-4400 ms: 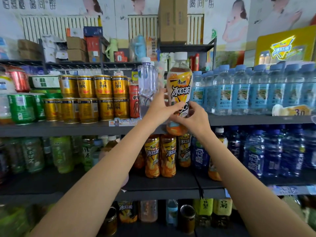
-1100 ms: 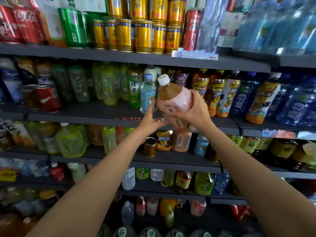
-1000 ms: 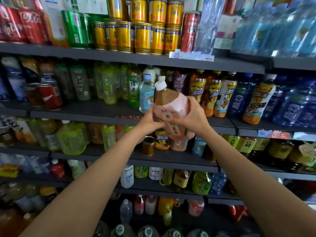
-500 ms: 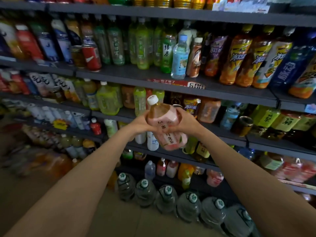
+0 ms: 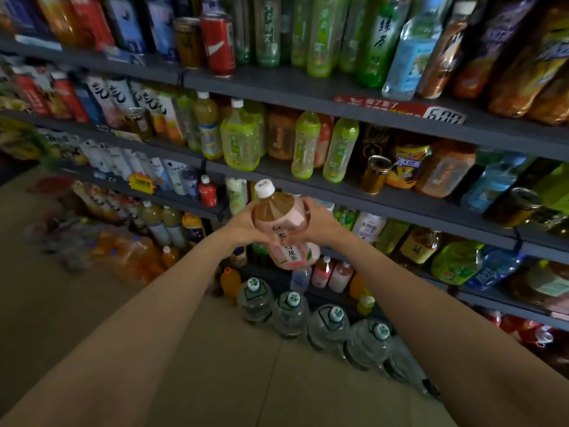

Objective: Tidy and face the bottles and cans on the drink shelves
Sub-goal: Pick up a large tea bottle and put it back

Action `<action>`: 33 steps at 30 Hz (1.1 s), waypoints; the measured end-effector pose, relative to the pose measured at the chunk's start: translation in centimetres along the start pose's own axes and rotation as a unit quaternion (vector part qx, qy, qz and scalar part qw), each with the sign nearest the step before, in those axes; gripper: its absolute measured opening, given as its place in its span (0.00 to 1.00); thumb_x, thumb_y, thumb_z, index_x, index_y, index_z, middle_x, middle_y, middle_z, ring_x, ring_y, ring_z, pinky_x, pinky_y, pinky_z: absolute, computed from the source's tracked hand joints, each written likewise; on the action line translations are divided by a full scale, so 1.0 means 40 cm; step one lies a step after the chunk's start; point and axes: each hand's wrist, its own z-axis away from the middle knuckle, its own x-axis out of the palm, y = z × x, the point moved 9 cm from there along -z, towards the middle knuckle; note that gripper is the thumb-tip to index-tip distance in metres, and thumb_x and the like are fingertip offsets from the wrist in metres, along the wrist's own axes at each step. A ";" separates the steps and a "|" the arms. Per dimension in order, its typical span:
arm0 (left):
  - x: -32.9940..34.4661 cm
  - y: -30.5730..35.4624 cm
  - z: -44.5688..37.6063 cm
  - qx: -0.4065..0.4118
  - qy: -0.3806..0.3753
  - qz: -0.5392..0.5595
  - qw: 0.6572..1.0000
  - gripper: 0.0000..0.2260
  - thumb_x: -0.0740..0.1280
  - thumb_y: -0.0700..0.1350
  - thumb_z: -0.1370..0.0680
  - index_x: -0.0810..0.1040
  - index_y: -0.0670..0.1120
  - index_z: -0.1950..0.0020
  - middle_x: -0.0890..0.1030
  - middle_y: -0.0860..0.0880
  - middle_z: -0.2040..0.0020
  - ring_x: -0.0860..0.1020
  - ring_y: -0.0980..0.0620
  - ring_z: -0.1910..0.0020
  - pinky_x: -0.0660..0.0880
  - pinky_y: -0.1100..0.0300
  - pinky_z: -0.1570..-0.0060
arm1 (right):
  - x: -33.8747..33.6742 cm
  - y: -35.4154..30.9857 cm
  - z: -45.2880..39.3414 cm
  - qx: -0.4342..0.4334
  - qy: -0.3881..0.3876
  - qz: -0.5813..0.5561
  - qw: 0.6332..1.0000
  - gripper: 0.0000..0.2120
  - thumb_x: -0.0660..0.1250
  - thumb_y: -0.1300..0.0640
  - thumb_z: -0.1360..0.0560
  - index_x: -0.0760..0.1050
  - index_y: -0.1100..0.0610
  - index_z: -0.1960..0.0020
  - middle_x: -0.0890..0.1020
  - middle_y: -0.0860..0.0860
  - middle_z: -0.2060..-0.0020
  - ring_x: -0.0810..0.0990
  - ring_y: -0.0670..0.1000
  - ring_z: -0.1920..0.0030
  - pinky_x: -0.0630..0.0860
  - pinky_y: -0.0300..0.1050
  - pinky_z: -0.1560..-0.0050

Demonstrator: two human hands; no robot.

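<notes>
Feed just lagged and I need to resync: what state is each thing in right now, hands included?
Pink-label tea bottle: capped, held off the shelves, tilted, label toward the camera.
Left hand: grips the bottle's left side.
Right hand: grips its right side.
Red cola can: upright at the shelf's front.
Gold can: standing on the shelf, leaning in this view.
Large water jugs: capped, in a row on the floor.
</notes>
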 end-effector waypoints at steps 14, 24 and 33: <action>-0.025 -0.300 -0.229 0.025 0.056 -0.052 0.997 0.40 0.77 0.33 0.39 0.64 0.45 0.31 0.73 0.45 0.37 0.70 0.48 0.36 0.68 0.53 0.36 | 0.253 0.197 -0.214 0.003 0.034 -0.040 0.999 0.44 0.80 0.59 0.41 0.61 0.54 0.31 0.73 0.53 0.39 0.72 0.54 0.38 0.71 0.49 0.40; -0.036 -0.390 -0.487 0.103 0.066 -0.099 0.988 0.43 0.79 0.44 0.41 0.64 0.45 0.30 0.69 0.46 0.33 0.69 0.48 0.34 0.64 0.64 0.40 | 0.318 0.327 -0.415 0.038 0.135 -0.060 0.988 0.45 0.80 0.60 0.41 0.61 0.53 0.30 0.68 0.55 0.35 0.70 0.53 0.36 0.64 0.38 0.43; -0.140 -0.505 -0.735 0.152 0.056 -0.052 0.985 0.36 0.74 0.34 0.34 0.63 0.48 0.29 0.71 0.53 0.38 0.70 0.54 0.37 0.67 0.63 0.43 | 0.402 0.376 -0.660 0.036 0.200 -0.136 0.970 0.41 0.78 0.61 0.38 0.62 0.52 0.31 0.75 0.50 0.42 0.74 0.51 0.41 0.70 0.42 0.47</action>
